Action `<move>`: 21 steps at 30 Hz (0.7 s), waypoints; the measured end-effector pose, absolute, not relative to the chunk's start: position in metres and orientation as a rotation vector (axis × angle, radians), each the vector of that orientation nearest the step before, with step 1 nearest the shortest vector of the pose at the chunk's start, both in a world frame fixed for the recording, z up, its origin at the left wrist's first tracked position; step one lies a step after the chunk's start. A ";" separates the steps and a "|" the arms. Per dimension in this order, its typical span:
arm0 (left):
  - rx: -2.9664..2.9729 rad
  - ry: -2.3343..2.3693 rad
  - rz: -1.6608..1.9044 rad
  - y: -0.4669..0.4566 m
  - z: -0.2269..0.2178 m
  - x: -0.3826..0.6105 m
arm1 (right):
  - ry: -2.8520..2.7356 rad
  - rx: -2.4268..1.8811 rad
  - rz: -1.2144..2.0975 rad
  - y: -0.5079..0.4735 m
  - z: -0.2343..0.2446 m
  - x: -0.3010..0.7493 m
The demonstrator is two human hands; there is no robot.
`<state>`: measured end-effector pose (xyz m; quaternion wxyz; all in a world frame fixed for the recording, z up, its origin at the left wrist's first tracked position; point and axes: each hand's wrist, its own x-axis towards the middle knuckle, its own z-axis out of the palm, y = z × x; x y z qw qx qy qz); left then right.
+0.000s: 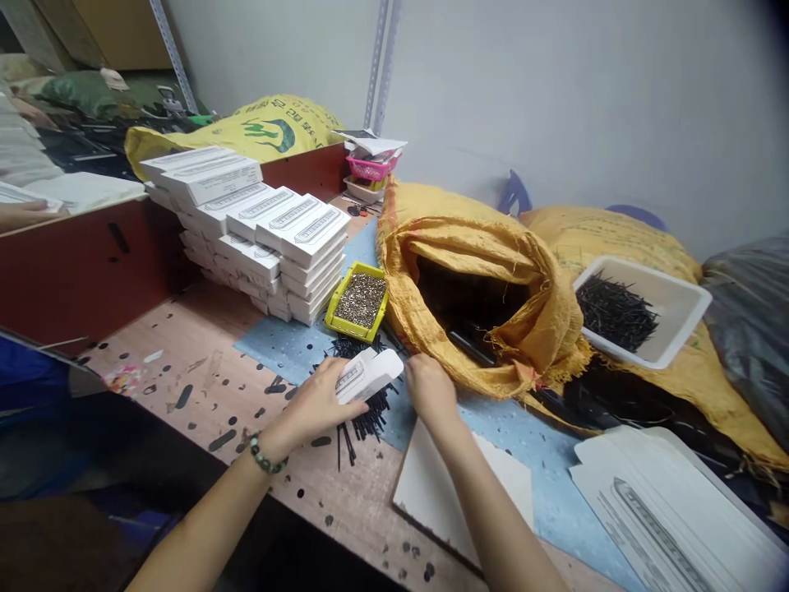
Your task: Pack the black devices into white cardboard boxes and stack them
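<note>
A small white printed box [363, 376], its end flap standing out, is gripped in my left hand [316, 403] with the thumb along the near side. My right hand [431, 391] is closed just right of the box's open end. Whatever its fingers hold, if anything, is hidden. Below and behind the box lies a loose pile of thin black sticks [371, 421]. Just beyond, a yellow tray [343, 330] is full of small shiny metal pieces [362, 298]. Under my right forearm a flat white board [425, 485] rests on the table.
White boxes [296, 234] are stacked at the back left, beside a red-brown partition [74, 271]. An open yellow sack [456, 214] stands behind my right hand. Rightward are a white bin [669, 333] of black sticks and flat cartons [666, 501]. Another person's hand [25, 215] shows far left.
</note>
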<state>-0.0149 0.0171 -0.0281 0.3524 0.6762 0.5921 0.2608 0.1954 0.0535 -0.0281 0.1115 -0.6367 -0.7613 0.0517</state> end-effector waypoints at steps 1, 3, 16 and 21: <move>1.830 1.541 0.692 0.015 -0.028 -0.019 | -2.217 -1.837 0.154 0.049 -0.017 0.205; 1.993 1.526 0.734 0.012 -0.028 -0.025 | -2.203 -1.678 0.198 0.036 0.009 0.223; 2.260 1.242 0.714 -0.010 -0.013 0.008 | -2.721 -1.318 0.082 -0.001 0.085 0.211; 2.259 1.052 0.735 -0.017 -0.010 0.018 | -2.606 -1.197 0.129 -0.003 0.082 0.226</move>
